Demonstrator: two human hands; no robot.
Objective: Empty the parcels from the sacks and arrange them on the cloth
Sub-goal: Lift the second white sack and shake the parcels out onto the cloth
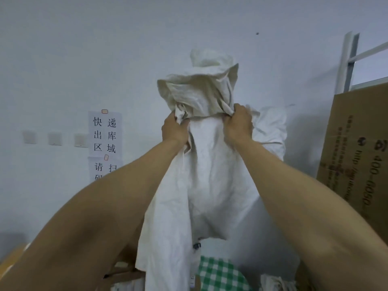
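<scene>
I hold a white woven sack (207, 164) up high in front of the wall, its bunched end flopping over above my fists. My left hand (175, 130) grips the gathered fabric on the left, and my right hand (238, 124) grips it on the right. The sack hangs down between my forearms. Below it shows a patch of green-and-white checked cloth (220, 274). A white parcel (262, 255) with a dark label edge sits under the sack's lower end, partly hidden. Another white sack (270, 131) stands behind, against the wall.
Large brown cardboard sheets (357, 148) lean at the right, in front of a white metal rack (348, 64). Paper signs (105, 133) and wall switches (54, 138) are on the wall at left. Cardboard boxes (121, 274) lie at the bottom left.
</scene>
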